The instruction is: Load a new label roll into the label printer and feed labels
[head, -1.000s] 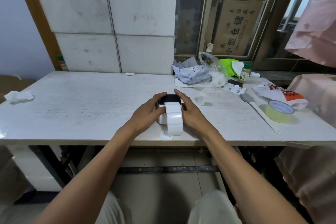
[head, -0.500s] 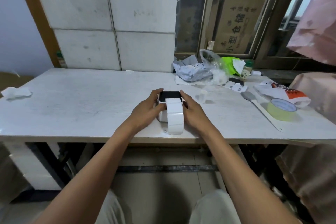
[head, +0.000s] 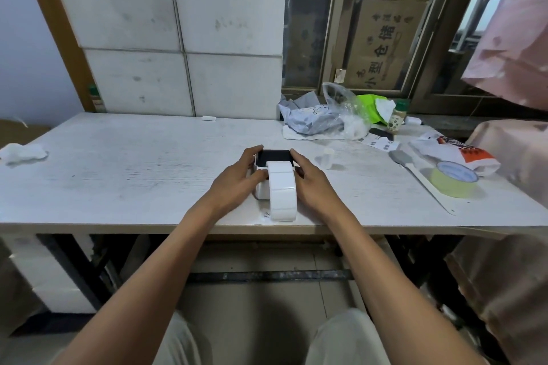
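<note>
A small white label printer [head: 261, 191] with a black top part [head: 274, 156] sits near the front edge of the white table [head: 133, 175]. A wide strip of white labels [head: 282, 191] runs out of it toward me and curls down onto the table. My left hand [head: 235, 179] grips the printer's left side, thumb by the strip. My right hand [head: 311, 179] grips the right side, index finger up at the black top. The printer's right side is hidden under my hand.
At the right lie a yellow-green tape roll [head: 455, 179], a long white spatula-like tool [head: 421, 179], a snack bag [head: 456, 151] and a small clear cup [head: 327, 156]. Plastic bags [head: 323, 121] and a spice bottle [head: 396, 119] crowd the back right. Crumpled tissue [head: 22, 153] lies far left.
Both hands stay clamped on the printer. The view has shifted slightly; the label strip and printer sit as before.
</note>
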